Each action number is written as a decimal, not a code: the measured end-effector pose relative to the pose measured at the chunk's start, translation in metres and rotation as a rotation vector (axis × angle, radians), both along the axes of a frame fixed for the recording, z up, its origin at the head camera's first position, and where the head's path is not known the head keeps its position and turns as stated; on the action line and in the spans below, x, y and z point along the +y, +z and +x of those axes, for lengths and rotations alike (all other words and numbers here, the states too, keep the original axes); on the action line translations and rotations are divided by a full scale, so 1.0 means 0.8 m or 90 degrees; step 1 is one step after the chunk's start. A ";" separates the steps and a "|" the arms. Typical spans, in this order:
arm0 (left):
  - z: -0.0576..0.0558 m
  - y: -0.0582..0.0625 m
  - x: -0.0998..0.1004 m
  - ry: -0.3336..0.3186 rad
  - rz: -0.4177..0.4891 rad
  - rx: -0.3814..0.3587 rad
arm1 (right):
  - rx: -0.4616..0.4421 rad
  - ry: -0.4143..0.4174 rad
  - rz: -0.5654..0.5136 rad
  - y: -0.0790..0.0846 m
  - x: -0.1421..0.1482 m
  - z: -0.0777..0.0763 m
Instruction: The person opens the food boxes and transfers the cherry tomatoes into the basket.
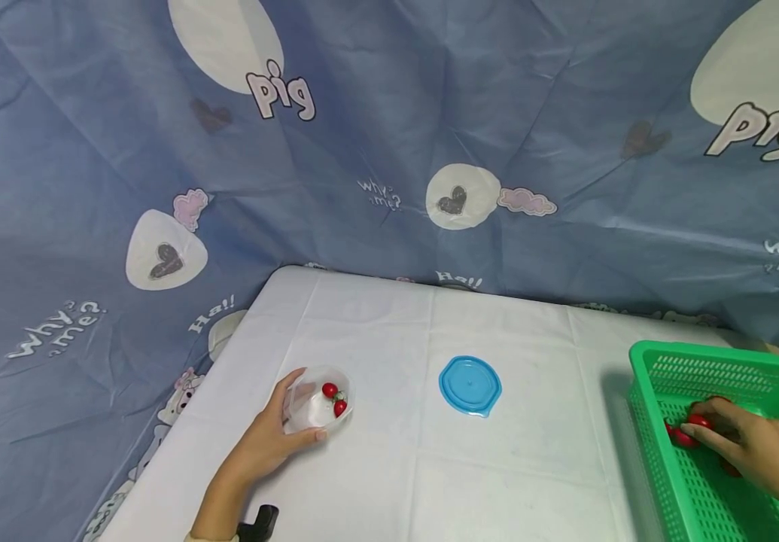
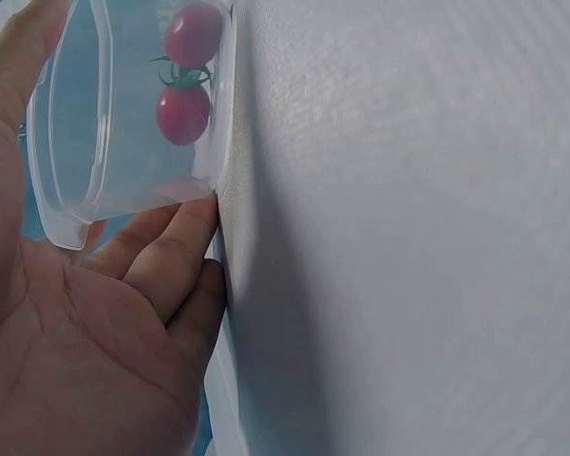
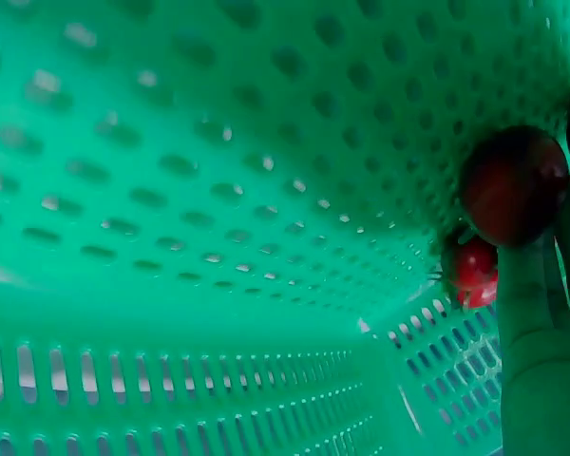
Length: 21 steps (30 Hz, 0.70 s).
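My left hand [image 1: 270, 433] grips a round clear plastic container [image 1: 304, 374], thumb on the near side and fingers around the far left. Two cherry tomatoes [image 2: 183, 112] with green stems lie inside it. The container stands on the white table, seen from the side in the left wrist view. Over at the right, my right hand [image 1: 744, 444] reaches into a green perforated basket [image 1: 653, 406]. Its thumb and fingers pinch a cherry tomato [image 1: 699, 421] low in the basket. Other cherry tomatoes [image 3: 473, 271] lie beside and beneath that hand, partly hidden by it.
A blue plastic lid [image 1: 470, 385] with a small tab lies flat between the container and the basket. White cloth covers the table [image 1: 511, 467]. Behind it hangs a blue printed curtain [image 1: 362, 150]. The basket's raised walls surround the right hand.
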<state>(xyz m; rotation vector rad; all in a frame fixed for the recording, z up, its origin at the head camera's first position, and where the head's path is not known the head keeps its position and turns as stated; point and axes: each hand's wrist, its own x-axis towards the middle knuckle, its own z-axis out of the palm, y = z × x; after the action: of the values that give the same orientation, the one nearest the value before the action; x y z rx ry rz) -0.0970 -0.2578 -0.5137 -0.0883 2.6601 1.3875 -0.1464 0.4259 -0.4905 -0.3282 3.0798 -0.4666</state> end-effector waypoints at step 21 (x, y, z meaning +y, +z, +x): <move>0.001 0.001 -0.001 -0.007 0.001 0.005 | -0.075 -0.034 -0.023 0.001 -0.014 -0.016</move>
<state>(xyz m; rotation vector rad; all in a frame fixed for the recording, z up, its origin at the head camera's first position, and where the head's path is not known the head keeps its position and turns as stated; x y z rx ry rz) -0.0958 -0.2583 -0.5132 -0.0675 2.6625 1.3891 -0.1590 0.4149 -0.4896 -0.2111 2.9745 -0.5230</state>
